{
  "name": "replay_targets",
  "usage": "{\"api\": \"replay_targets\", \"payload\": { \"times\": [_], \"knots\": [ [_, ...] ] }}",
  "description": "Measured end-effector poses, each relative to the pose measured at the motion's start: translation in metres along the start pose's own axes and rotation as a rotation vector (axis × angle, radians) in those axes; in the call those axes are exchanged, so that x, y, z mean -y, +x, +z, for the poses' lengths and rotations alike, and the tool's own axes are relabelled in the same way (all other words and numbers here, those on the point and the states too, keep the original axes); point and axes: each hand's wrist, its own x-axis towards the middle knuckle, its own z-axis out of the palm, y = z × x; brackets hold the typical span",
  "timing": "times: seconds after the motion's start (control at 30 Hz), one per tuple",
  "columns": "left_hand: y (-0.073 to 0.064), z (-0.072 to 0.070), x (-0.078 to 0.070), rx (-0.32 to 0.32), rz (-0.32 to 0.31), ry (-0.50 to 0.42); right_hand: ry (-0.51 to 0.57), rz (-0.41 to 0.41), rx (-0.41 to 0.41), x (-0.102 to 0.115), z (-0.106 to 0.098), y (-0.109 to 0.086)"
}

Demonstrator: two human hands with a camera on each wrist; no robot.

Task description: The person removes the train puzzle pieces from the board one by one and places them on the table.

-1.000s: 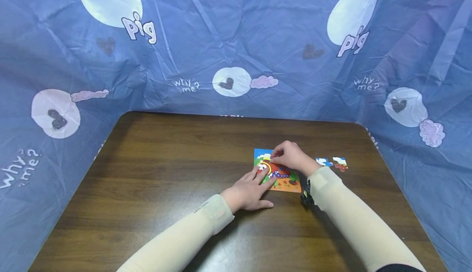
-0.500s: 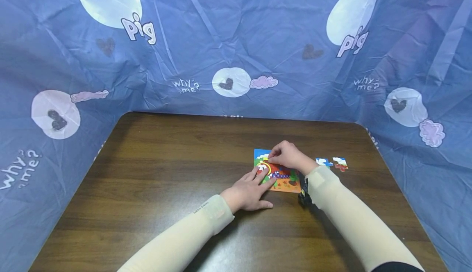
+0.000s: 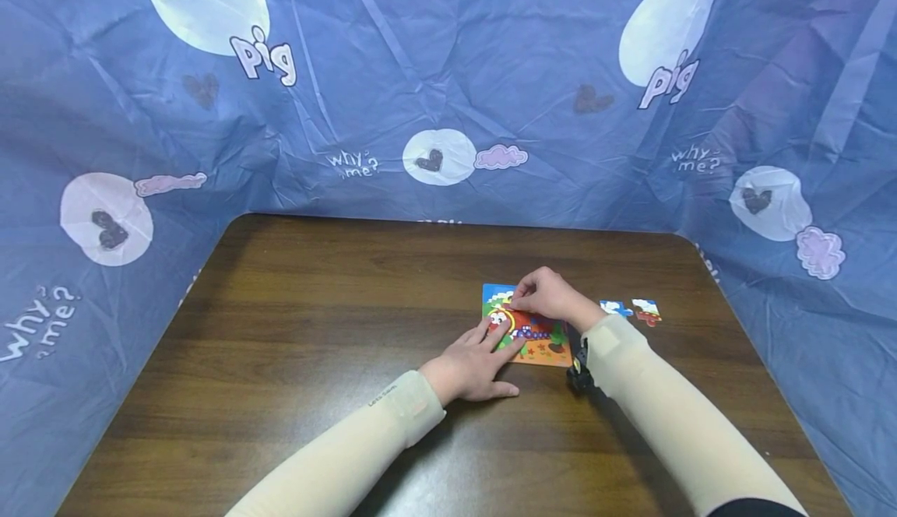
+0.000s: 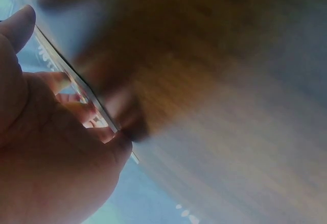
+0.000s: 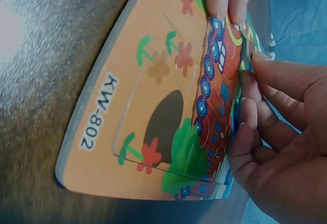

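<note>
A colourful jigsaw puzzle board (image 3: 543, 355), showing a red train on orange ground, lies right of the table's middle. My left hand (image 3: 471, 365) rests with spread, fairly straight fingers on the board's left part. Over the upper part, my right hand (image 3: 554, 297) pinches a thin puzzle piece (image 5: 245, 48) between thumb and forefinger. That piece is seen nearly edge-on in the right wrist view, so its picture is mostly hidden. Right of the board lie two loose pieces: a blue-and-white puzzle piece (image 3: 615, 308) and a red-and-white one (image 3: 646, 311).
The brown wooden table (image 3: 315, 322) spreads around the board. A blue patterned curtain (image 3: 448, 81) hangs behind it and along both sides. A black device (image 3: 580, 373) sits at my right wrist, close to the board's right edge.
My right hand has shifted slightly left over the board, still pinching the puzzle piece. The left hand and the two loose pieces stay in place.
</note>
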Motion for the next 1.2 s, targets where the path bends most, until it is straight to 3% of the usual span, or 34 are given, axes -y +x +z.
{"api": "replay_targets", "payload": {
  "times": [0.37,0.53,0.73,1.2],
  "knots": [
    [0.000,0.001,0.000,0.001,0.006,-0.004,0.211,0.081,-0.031,-0.016,-0.009,-0.005],
    [-0.001,0.000,-0.001,-0.004,0.015,-0.006,0.300,0.063,-0.028,-0.023,-0.016,-0.010],
    [0.000,-0.001,-0.001,-0.005,0.014,-0.008,0.332,0.039,-0.017,-0.034,-0.024,-0.017],
    [-0.003,-0.003,0.001,0.006,0.012,-0.013,0.321,0.126,-0.107,-0.058,-0.050,-0.043]
  ]
}}
